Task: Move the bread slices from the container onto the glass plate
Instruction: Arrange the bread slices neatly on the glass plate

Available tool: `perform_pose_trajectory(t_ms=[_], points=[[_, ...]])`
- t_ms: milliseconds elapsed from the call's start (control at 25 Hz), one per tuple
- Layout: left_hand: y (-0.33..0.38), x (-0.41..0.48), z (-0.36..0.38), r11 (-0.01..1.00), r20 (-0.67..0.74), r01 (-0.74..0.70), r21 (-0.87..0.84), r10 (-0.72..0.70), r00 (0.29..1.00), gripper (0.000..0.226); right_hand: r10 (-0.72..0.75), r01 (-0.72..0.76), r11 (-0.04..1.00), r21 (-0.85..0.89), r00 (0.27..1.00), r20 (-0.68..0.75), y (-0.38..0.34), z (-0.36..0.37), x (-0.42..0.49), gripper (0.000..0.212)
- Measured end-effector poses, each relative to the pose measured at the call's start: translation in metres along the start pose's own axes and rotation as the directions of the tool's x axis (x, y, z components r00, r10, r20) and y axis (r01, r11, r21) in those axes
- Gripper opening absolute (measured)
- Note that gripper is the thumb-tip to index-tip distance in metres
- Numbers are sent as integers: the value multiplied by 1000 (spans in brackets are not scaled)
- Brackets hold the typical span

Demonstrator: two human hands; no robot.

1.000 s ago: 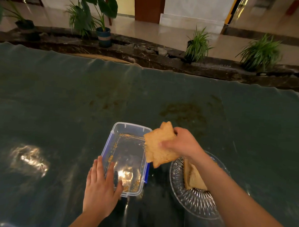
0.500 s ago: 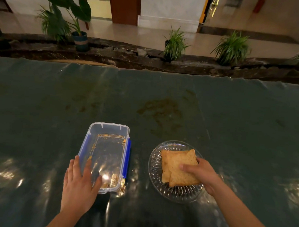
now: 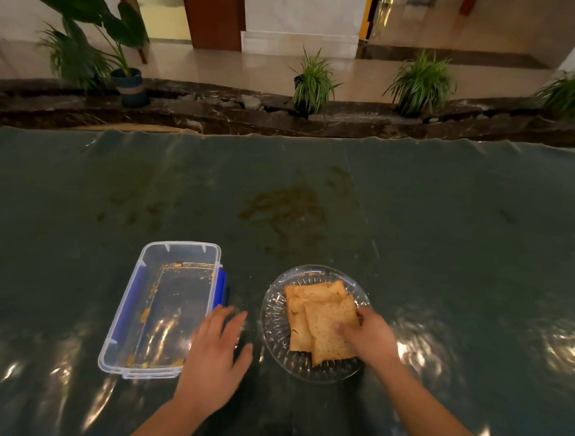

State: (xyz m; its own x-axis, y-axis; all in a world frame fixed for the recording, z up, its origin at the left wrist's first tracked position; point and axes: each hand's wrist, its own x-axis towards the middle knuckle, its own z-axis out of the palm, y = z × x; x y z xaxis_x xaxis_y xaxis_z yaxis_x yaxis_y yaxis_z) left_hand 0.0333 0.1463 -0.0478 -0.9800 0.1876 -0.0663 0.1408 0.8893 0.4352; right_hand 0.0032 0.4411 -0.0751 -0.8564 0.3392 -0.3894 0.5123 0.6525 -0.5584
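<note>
Now, right grip (image 3: 368, 336) seemingly pinching top bread slice (image 3: 329, 328) on glass plate (image 3: 275, 316) (left grip (image 3: 214, 349) splayed, empty)

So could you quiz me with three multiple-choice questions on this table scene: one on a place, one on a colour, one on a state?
1. Where do the bread slices lie?
A. in the container
B. on the glass plate
C. on the bare table

2. What colour are the clips on the plastic container?
A. red
B. green
C. blue

3. What does the container hold?
A. only crumbs
B. whole slices
C. water

Answers: 1 B, the slices sit on the plate under the right hand. 2 C, blue clips on both long sides. 3 A, only orange crumbs remain.
</note>
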Motion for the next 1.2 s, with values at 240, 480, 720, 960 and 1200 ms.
perform_pose_trajectory(t_ms=[240, 480, 720, 960, 1200], points=[[45, 28, 25, 871, 276, 190, -453, -65, 959, 43, -35, 34, 999, 34, 999, 38, 4, -4, 5, 43], [50, 61, 47, 678, 403, 389, -623, -149, 903, 53, -36, 34, 998, 50, 998, 57, -3, -8, 22, 23], [57, 74, 51, 482, 448, 475, -736, -180, 876, 42, -20, -4, 980, 197, 993, 119, -7, -5, 31, 20], [62, 88, 43, 393, 471, 487, -780, -143, 871, 46, -15, -10, 966, 257, 995, 94, -12, -3, 38, 21], [64, 99, 44, 401, 465, 473, -784, -124, 876, 52, 8, -23, 965, 260, 998, 59, -18, -2, 51, 28]])
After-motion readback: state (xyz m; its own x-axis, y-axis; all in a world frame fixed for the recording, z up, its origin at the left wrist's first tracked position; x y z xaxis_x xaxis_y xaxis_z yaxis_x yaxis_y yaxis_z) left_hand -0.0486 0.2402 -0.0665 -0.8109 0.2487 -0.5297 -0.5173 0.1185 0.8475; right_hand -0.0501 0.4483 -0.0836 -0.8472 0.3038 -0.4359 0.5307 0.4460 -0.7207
